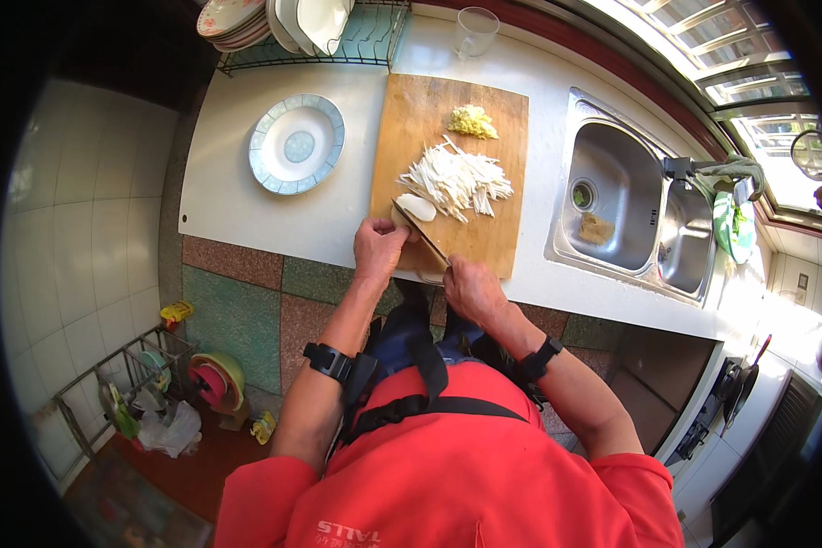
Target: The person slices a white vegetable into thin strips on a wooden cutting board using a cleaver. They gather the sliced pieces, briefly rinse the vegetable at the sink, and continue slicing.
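Observation:
My right hand (474,289) grips the handle of a knife (421,234), its blade angled up and left over the wooden cutting board (452,250). Beside the blade's far end lies a white vegetable slice (416,207). My left hand (381,248) is at the board's left edge, fingers bent against a pale piece partly hidden by the fingers and blade. A loose pile of white vegetable shreds (455,179) covers the middle of the board. Farther back on it sits a small heap of yellowish minced food (472,122).
A plate with a blue-green rim (262,147) lies left of the board. Behind stand a wire dish rack (308,63) holding dishes and a clear glass mug (477,33). To the right is a double steel sink (620,205) with a sponge (596,228) inside.

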The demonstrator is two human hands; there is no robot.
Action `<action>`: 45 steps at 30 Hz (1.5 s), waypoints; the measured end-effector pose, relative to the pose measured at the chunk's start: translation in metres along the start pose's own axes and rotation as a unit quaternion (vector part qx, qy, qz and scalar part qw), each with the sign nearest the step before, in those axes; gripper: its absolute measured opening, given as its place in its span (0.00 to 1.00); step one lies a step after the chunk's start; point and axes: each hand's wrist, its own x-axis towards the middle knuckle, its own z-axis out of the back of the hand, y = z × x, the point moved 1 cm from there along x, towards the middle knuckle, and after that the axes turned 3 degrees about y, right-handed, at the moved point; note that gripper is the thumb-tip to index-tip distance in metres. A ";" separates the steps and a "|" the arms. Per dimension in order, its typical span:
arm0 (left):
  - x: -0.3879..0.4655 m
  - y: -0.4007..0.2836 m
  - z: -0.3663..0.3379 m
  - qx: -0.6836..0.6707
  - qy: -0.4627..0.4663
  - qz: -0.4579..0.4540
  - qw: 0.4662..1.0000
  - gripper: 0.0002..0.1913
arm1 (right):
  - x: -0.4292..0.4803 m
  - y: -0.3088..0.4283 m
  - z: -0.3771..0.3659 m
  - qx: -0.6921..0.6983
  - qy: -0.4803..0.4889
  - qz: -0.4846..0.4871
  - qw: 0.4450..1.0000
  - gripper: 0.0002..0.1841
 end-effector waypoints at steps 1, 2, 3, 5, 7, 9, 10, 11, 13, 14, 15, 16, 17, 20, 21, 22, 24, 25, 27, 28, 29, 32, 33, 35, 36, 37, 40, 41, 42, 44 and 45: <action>-0.001 -0.003 -0.001 0.000 0.001 -0.011 1.000 0.19 | -0.001 0.001 0.001 -0.002 -0.011 0.009 1.000 0.09; -0.002 -0.005 -0.001 -0.011 0.006 -0.012 1.000 0.19 | -0.002 0.002 0.003 -0.005 -0.008 0.012 1.000 0.09; -0.004 -0.006 0.000 -0.030 0.015 -0.004 0.999 0.19 | -0.004 0.004 0.005 -0.007 -0.005 0.012 1.000 0.09; -0.006 -0.007 0.001 -0.040 0.022 0.006 0.999 0.18 | -0.010 0.009 0.009 -0.010 -0.024 0.033 0.999 0.09; -0.007 -0.004 0.002 -0.053 0.030 0.017 0.998 0.16 | -0.019 0.015 0.011 -0.006 -0.030 0.042 0.999 0.08; -0.002 0.000 0.000 -0.071 0.036 0.009 0.997 0.14 | -0.023 0.017 0.015 -0.005 -0.032 0.047 0.998 0.08; 0.000 0.003 -0.001 -0.088 0.038 0.018 0.995 0.13 | -0.025 0.018 0.016 -0.004 -0.024 0.038 0.999 0.08; 0.001 0.006 -0.002 -0.101 0.037 0.018 0.994 0.13 | -0.026 0.018 0.017 -0.001 -0.014 0.028 1.000 0.08; 0.003 0.010 -0.003 -0.106 0.036 0.031 0.993 0.13 | -0.027 0.017 0.016 0.007 -0.008 0.025 1.000 0.07; 0.003 0.011 -0.004 -0.104 0.031 0.028 0.994 0.13 | -0.026 0.016 0.016 0.011 -0.014 0.032 0.999 0.07; 0.002 0.012 -0.005 -0.104 0.025 0.027 0.994 0.13 | -0.025 0.015 0.015 0.011 -0.017 0.036 0.999 0.07; 0.000 0.012 -0.006 -0.103 0.020 0.027 0.994 0.12 | -0.023 0.014 0.014 0.020 -0.016 0.040 0.999 0.07; -0.002 0.012 -0.006 -0.105 0.018 0.024 0.994 0.12 | -0.021 0.013 0.012 0.025 -0.013 0.041 0.999 0.07; -0.005 0.008 -0.004 -0.117 0.014 0.023 0.993 0.11 | -0.014 0.012 0.010 0.034 0.000 0.054 0.998 0.06; -0.006 0.007 -0.002 -0.122 0.017 0.026 0.992 0.11 | -0.012 0.012 0.010 0.031 0.007 0.054 0.998 0.06; -0.006 0.006 -0.002 -0.115 0.008 0.039 0.993 0.11 | -0.011 0.013 0.010 0.024 0.006 0.051 0.998 0.06; -0.005 0.003 -0.001 -0.129 0.019 0.039 0.991 0.12 | -0.010 0.016 0.011 0.001 0.006 0.041 0.999 0.06; -0.005 0.002 0.000 -0.130 0.017 0.047 0.990 0.12 | -0.011 0.018 0.012 0.004 0.002 0.040 0.999 0.06; -0.007 0.002 0.000 -0.101 0.031 0.051 0.993 0.13 | -0.012 0.017 0.017 0.001 -0.008 0.045 0.999 0.06; -0.009 0.001 0.001 -0.082 0.032 0.050 0.995 0.13 | -0.013 0.017 0.018 0.006 -0.011 0.051 0.999 0.06; -0.010 0.000 0.000 -0.094 0.032 0.043 0.994 0.13 | -0.013 0.016 0.019 0.008 -0.015 0.051 0.999 0.06; -0.013 -0.003 -0.006 -0.129 0.024 0.017 0.991 0.14 | -0.005 0.009 0.022 0.018 -0.024 0.049 0.998 0.06; -0.013 -0.005 -0.007 -0.112 0.024 0.014 0.993 0.14 | -0.001 0.005 0.022 0.025 -0.035 0.053 0.998 0.06; -0.013 -0.008 -0.007 -0.091 0.022 0.026 0.995 0.15 | 0.002 -0.002 0.020 0.005 -0.006 0.041 0.999 0.07; -0.013 -0.010 -0.006 -0.093 0.036 0.008 0.995 0.15 | 0.001 -0.004 0.018 0.006 -0.007 0.041 0.999 0.08; -0.013 -0.010 -0.004 -0.082 0.045 0.012 0.996 0.15 | 0.001 -0.006 0.016 0.000 0.001 0.030 1.000 0.09; -0.014 -0.009 0.001 -0.090 0.074 0.021 0.993 0.14 | 0.000 -0.007 0.011 -0.009 -0.002 0.028 1.000 0.08; -0.015 -0.008 0.001 -0.095 0.082 0.020 0.992 0.13 | 0.000 -0.006 0.011 -0.013 0.002 0.022 1.000 0.08; -0.015 -0.006 0.001 -0.107 0.093 0.029 0.989 0.12 | 0.000 -0.005 0.011 -0.017 0.007 0.015 1.000 0.09; -0.014 -0.003 0.000 -0.115 0.094 0.026 0.989 0.12 | 0.001 -0.004 0.012 -0.024 0.009 0.010 1.000 0.09; -0.013 -0.002 -0.001 -0.135 0.101 0.027 0.985 0.12 | 0.001 -0.003 0.013 -0.026 0.008 0.013 1.000 0.09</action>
